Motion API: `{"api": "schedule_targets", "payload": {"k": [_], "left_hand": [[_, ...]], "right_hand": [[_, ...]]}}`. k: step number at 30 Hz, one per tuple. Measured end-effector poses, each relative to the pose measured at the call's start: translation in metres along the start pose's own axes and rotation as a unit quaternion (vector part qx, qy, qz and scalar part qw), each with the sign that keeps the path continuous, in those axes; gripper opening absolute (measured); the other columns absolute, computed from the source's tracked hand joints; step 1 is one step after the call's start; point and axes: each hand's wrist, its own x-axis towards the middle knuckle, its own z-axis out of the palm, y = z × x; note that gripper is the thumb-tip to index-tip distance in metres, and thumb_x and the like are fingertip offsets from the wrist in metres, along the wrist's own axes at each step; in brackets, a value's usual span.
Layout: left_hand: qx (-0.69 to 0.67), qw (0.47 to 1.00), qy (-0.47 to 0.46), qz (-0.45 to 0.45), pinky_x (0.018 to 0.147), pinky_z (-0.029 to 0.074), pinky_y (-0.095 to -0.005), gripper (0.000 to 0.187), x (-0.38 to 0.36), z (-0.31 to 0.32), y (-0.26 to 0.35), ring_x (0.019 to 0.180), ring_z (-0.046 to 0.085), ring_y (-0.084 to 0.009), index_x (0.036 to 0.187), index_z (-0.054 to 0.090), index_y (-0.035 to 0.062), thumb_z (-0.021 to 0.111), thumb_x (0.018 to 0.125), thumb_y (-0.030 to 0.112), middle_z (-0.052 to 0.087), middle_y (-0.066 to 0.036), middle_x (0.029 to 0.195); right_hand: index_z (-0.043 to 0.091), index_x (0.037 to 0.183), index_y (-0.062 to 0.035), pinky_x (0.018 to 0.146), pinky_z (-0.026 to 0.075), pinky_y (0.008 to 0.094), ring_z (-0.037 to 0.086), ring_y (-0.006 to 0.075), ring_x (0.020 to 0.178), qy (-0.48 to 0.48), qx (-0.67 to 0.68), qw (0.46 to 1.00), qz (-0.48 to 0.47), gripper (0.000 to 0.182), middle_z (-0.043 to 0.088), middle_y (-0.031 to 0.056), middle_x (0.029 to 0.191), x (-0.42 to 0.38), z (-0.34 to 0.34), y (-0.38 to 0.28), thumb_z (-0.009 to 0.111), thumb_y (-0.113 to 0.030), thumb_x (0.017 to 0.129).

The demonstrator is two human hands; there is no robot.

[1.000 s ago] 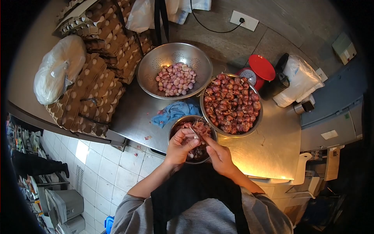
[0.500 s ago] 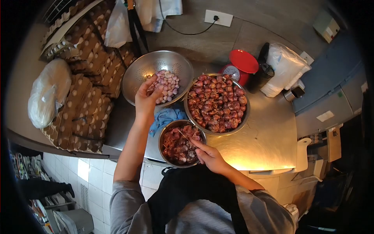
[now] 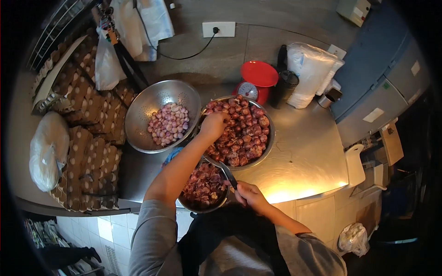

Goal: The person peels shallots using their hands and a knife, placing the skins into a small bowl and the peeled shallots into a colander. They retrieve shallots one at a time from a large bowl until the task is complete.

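Note:
My left hand (image 3: 214,127) reaches into the large metal bowl (image 3: 271,138) of unpeeled red shallots (image 3: 248,126). Its fingers curl down among them, and whatever they pinch is hidden. In my right hand (image 3: 252,197) is a small knife (image 3: 229,175), its blade up beside the bowl's near rim. Between my arms a smaller metal bowl (image 3: 207,210) holds shallot skins (image 3: 202,184), partly covered by my left forearm. Peeled pinkish shallots (image 3: 169,124) lie in the perforated colander (image 3: 138,115) at the left.
Stacked egg trays (image 3: 90,170) and a plastic-wrapped bundle (image 3: 48,152) line the left side. Behind the shallots stand a red kitchen scale (image 3: 258,76), a dark cylindrical container (image 3: 284,89) and a white plastic pack (image 3: 308,69). A blue cloth (image 3: 171,156) shows beside the colander on the steel table (image 3: 304,152).
My left hand has moved from the colander to the bowl of unpeeled shallots. The knife has shifted from over the skins bowl toward its right rim. The camera view has turned.

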Motion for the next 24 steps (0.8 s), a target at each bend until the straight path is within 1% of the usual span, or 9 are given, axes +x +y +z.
{"api": "schedule_targets", "payload": {"k": [1, 5, 8, 12, 15, 18, 20, 22, 24], "left_hand": [[0.019, 0.999, 0.031, 0.03, 0.074, 0.045, -0.0415, 0.027, 0.003, 0.006, 0.001, 0.086, 0.056, -0.0331, 0.09, 0.062, 0.0081, 0.064, 0.064, 0.001, 0.058, -0.014, 0.091], [0.101, 0.994, 0.027, -0.03, 0.073, 0.045, -0.0417, 0.03, 0.008, 0.0, 0.009, 0.089, 0.054, -0.0337, 0.09, 0.056, 0.0056, 0.068, 0.063, 0.005, 0.053, -0.013, 0.098], [0.154, 0.987, 0.044, -0.029, 0.074, 0.047, -0.0389, 0.026, 0.005, -0.01, 0.011, 0.09, 0.055, -0.0299, 0.09, 0.053, 0.0049, 0.065, 0.067, 0.008, 0.054, -0.014, 0.098], [0.185, 0.982, 0.021, 0.019, 0.073, 0.046, -0.0377, 0.032, 0.002, 0.004, 0.001, 0.088, 0.056, -0.0284, 0.091, 0.05, 0.0051, 0.068, 0.067, 0.013, 0.059, -0.012, 0.084], [0.053, 0.996, 0.077, 0.004, 0.071, 0.045, -0.037, 0.034, -0.006, 0.002, -0.006, 0.084, 0.057, -0.0279, 0.097, 0.05, 0.006, 0.067, 0.07, 0.016, 0.06, -0.012, 0.08], [-0.178, 0.975, 0.085, -0.099, 0.071, 0.045, -0.032, 0.036, -0.04, -0.028, 0.026, 0.082, 0.057, -0.0248, 0.108, 0.048, 0.0082, 0.064, 0.077, 0.016, 0.059, -0.015, 0.093], [-0.45, 0.881, 0.069, -0.126, 0.076, 0.043, -0.0269, 0.031, -0.07, -0.019, 0.011, 0.085, 0.055, -0.0174, 0.115, 0.046, 0.0086, 0.054, 0.085, 0.012, 0.057, -0.009, 0.1], [-0.686, 0.699, 0.038, -0.199, 0.078, 0.042, -0.0256, 0.028, -0.112, -0.047, 0.032, 0.087, 0.054, -0.0153, 0.115, 0.047, 0.0072, 0.05, 0.087, 0.009, 0.056, -0.007, 0.103], [-0.763, 0.601, 0.041, -0.236, 0.077, 0.042, -0.0239, 0.027, -0.146, -0.06, 0.042, 0.087, 0.054, -0.0137, 0.114, 0.048, 0.0061, 0.049, 0.087, 0.009, 0.056, -0.006, 0.103]], "right_hand": [[0.048, 0.12, -0.0051, 0.05, 0.029, 0.0185, 0.034, 0.0057, 0.05, 0.002, 0.005, 1.0, -0.004, 0.039, 0.036, -0.004, 0.054, -0.003, -0.002, 0.001, 0.035, -0.031, 0.094], [0.047, 0.122, -0.0063, 0.051, 0.029, 0.0183, 0.034, 0.0056, 0.051, 0.011, 0.017, 1.0, -0.019, 0.039, 0.035, -0.0043, 0.055, -0.009, -0.01, 0.004, 0.035, -0.03, 0.094], [0.046, 0.122, -0.0065, 0.051, 0.029, 0.0182, 0.034, 0.0056, 0.051, 0.017, 0.015, 1.0, -0.019, 0.039, 0.035, -0.0043, 0.055, -0.013, -0.013, 0.008, 0.034, -0.031, 0.094], [0.047, 0.122, -0.0065, 0.05, 0.028, 0.018, 0.034, 0.0055, 0.051, 0.017, 0.008, 1.0, -0.025, 0.039, 0.035, -0.0044, 0.055, -0.014, -0.011, 0.01, 0.034, -0.031, 0.094], [0.047, 0.121, -0.0064, 0.05, 0.028, 0.0177, 0.034, 0.0054, 0.051, 0.014, 0.024, 0.999, -0.029, 0.039, 0.036, -0.0044, 0.055, -0.012, -0.008, 0.009, 0.034, -0.031, 0.094], [0.045, 0.123, -0.0059, 0.05, 0.027, 0.0176, 0.034, 0.0053, 0.051, 0.001, 0.008, 0.999, -0.038, 0.041, 0.037, -0.0043, 0.055, -0.011, -0.008, 0.006, 0.034, -0.032, 0.094], [0.039, 0.127, -0.0072, 0.049, 0.029, 0.0174, 0.036, 0.0053, 0.051, -0.007, -0.005, 0.999, -0.043, 0.041, 0.038, -0.0034, 0.056, -0.006, -0.012, 0.011, 0.035, -0.031, 0.094], [0.032, 0.131, -0.009, 0.047, 0.032, 0.0173, 0.038, 0.0054, 0.051, 0.003, -0.012, 0.999, -0.035, 0.043, 0.04, -0.0023, 0.057, -0.001, -0.006, 0.008, 0.037, -0.029, 0.093], [0.025, 0.135, -0.0113, 0.045, 0.034, 0.0174, 0.041, 0.0056, 0.052, 0.034, -0.015, 0.999, -0.012, 0.047, 0.042, -0.0012, 0.058, 0.0, 0.008, -0.007, 0.04, -0.025, 0.093]]}}
